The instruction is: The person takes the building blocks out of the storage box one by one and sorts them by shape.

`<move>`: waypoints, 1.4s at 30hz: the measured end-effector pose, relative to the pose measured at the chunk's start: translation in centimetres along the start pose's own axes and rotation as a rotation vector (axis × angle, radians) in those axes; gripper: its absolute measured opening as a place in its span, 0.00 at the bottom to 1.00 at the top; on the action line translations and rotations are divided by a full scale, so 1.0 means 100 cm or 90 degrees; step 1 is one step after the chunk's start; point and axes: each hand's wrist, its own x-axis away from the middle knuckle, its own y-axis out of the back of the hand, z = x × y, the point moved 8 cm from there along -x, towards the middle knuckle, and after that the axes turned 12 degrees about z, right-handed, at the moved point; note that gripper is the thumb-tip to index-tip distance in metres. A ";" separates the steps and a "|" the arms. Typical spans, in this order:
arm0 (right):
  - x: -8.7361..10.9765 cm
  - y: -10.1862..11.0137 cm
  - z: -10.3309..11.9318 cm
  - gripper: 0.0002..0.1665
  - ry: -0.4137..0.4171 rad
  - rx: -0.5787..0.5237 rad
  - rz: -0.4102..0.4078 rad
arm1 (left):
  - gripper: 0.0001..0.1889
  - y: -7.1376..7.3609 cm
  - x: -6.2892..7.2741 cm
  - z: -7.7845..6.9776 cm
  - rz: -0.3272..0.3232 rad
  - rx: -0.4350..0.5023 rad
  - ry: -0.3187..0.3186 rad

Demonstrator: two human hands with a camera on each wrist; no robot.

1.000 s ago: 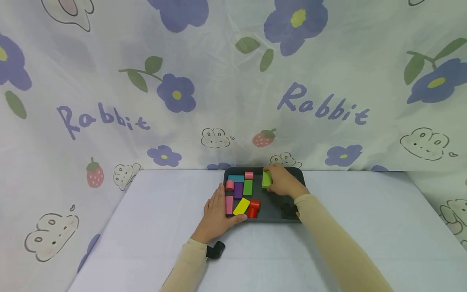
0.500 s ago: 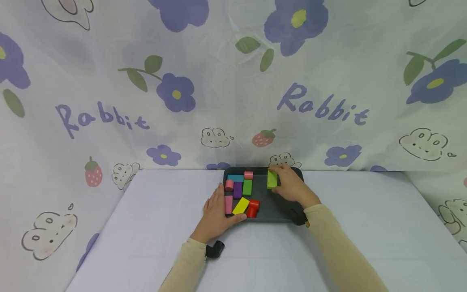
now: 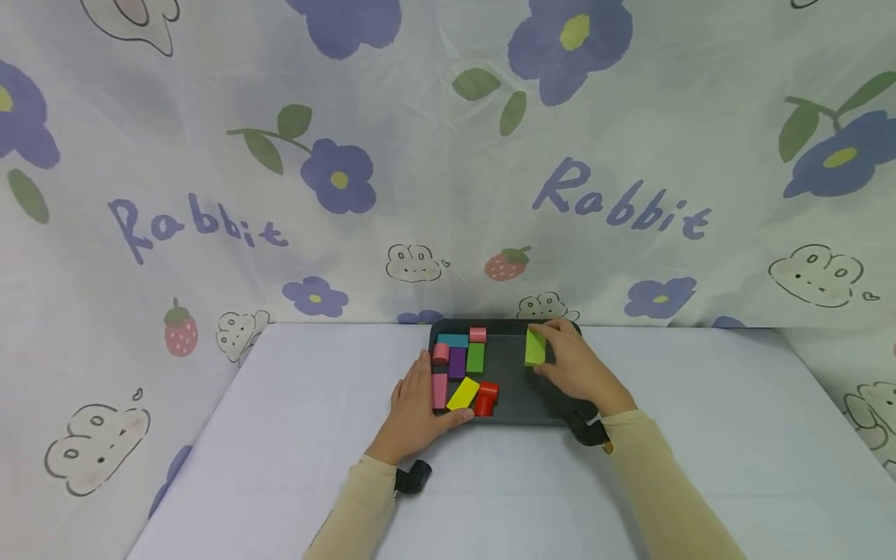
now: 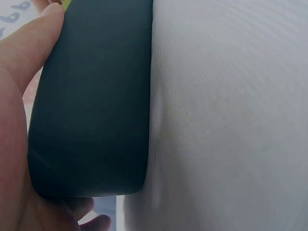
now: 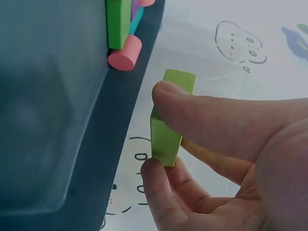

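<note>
Lime-green block (image 3: 535, 347) is what our right hand (image 3: 582, 372), the nearer one, pinches left of its palm, over the right half of the tray (image 3: 518, 421) toward its far edge, long axis roughly far-to-near, while our left hand (image 3: 413, 408) lies straight-fingered along the left edge.

Patterned cloth wall (image 3: 434, 179) behind white table (image 3: 294, 435)
Purple flowers (image 3: 340, 179), strawberries (image 3: 505, 267), rabbit faces (image 3: 413, 264) and "Rabbit" lettering (image 3: 619, 204) dot the cloth.

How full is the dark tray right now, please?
Partly full: the dark tray has coloured blocks in its left half, bare space beside them.
</note>
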 end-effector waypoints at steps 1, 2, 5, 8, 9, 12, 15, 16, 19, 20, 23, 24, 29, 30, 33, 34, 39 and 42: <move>0.001 0.000 0.000 0.39 0.004 0.001 -0.003 | 0.66 0.000 0.000 0.000 0.001 0.002 0.000; 0.002 0.000 -0.001 0.39 0.006 0.002 -0.006 | 0.66 0.001 0.000 -0.001 0.002 0.003 0.000; 0.006 0.001 -0.002 0.40 0.013 0.001 -0.017 | 0.66 0.001 0.001 -0.001 0.005 0.007 0.000; 0.010 0.002 -0.002 0.40 0.022 -0.003 -0.031 | 0.66 0.001 0.001 -0.001 0.006 0.008 0.002; 0.012 0.003 -0.003 0.40 0.024 -0.005 -0.034 | 0.66 0.001 0.001 -0.001 0.005 0.007 0.002; 0.016 0.005 -0.005 0.40 0.029 -0.009 -0.042 | 0.66 0.001 0.001 -0.001 0.006 0.007 0.005; 0.020 0.008 -0.008 0.40 0.029 -0.014 -0.048 | 0.66 0.001 0.001 -0.001 0.006 0.008 0.007; 0.021 0.009 -0.009 0.40 0.031 -0.015 -0.049 | 0.66 0.001 0.001 -0.001 0.006 0.009 0.007; 0.024 0.012 -0.011 0.39 0.032 -0.017 -0.053 | 0.66 0.002 0.002 -0.001 0.008 0.008 0.009; 0.026 0.013 -0.012 0.40 0.031 -0.019 -0.053 | 0.66 0.002 0.002 -0.001 0.008 0.008 0.010; 0.029 0.015 -0.015 0.40 0.032 -0.024 -0.053 | 0.66 0.002 0.002 -0.001 0.006 0.011 0.007; 0.030 0.015 -0.016 0.40 0.033 -0.025 -0.052 | 0.66 0.002 0.002 -0.001 0.007 0.011 0.006; 0.036 0.019 -0.025 0.40 0.036 -0.037 -0.058 | 0.66 -0.001 0.001 0.000 0.003 0.009 0.000; 0.037 0.020 -0.027 0.40 0.037 -0.042 -0.061 | 0.66 -0.001 0.001 0.000 0.004 0.007 0.000; 0.039 0.024 -0.032 0.41 0.038 -0.057 -0.068 | 0.66 -0.002 0.001 0.000 0.001 0.007 -0.003; 0.039 0.025 -0.033 0.41 0.036 -0.062 -0.071 | 0.66 -0.002 0.001 0.000 0.001 0.007 -0.004; 0.040 0.028 -0.039 0.40 0.019 -0.059 -0.071 | 0.65 -0.001 0.001 0.000 0.002 0.005 -0.014; 0.039 0.029 -0.042 0.40 0.015 -0.058 -0.071 | 0.65 0.000 0.002 -0.001 0.003 0.004 -0.013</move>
